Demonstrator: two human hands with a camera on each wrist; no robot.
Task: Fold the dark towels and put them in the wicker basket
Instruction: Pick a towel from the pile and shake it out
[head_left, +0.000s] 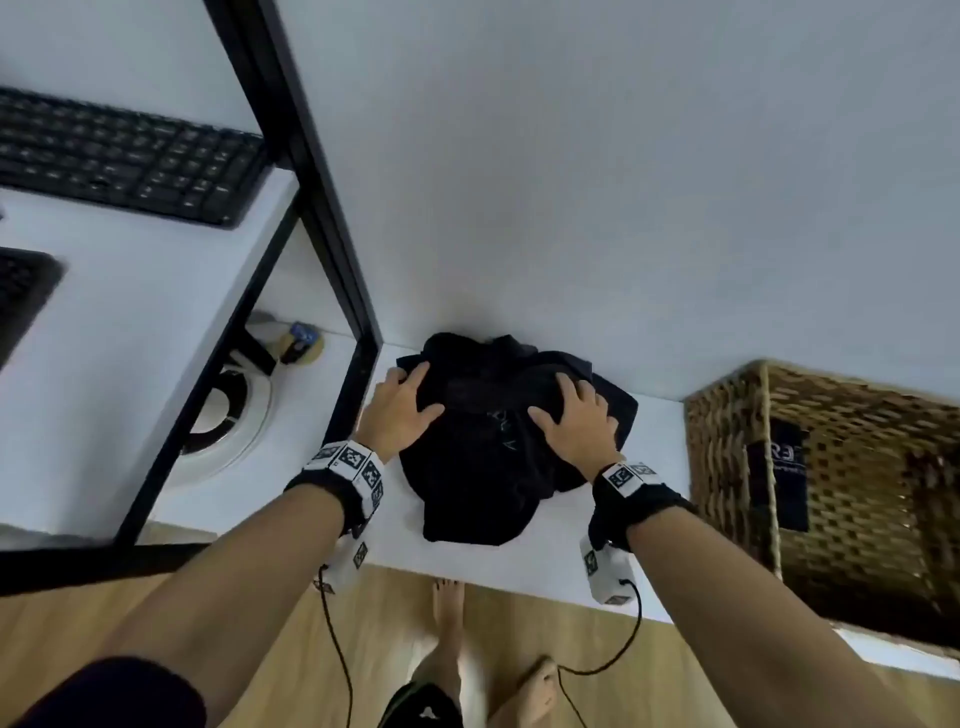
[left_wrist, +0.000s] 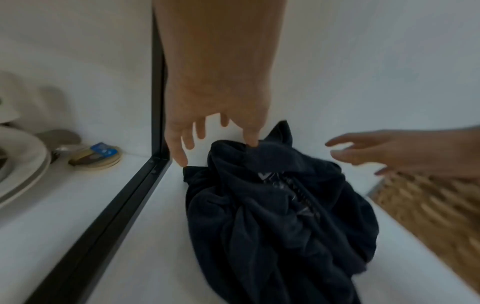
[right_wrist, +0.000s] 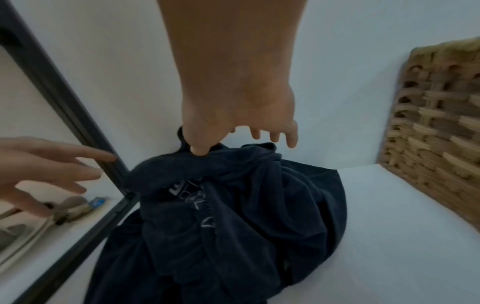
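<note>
Currently your left hand (head_left: 402, 402) and right hand (head_left: 574, 415) lie on top of the dark towels (head_left: 498, 447), one to each side of the heap, fingers spread and nearly straight. Neither has closed round any cloth; the wrist views suggest only the fingertips touch. Judgement: you set them apart like this to find edges and spread the bundle for a first fold. The towels sit crumpled on the white bench (head_left: 524, 564), against the back wall, between the black frame post (head_left: 358, 332) and the wicker basket (head_left: 831, 467), which stands near on your right so the transfer is short.

Hidden or unclear:
- How many towels are in the heap.
- Pale lettering on the cloth, unreadable.
- The basket's interior, blurred and cut off.
</note>
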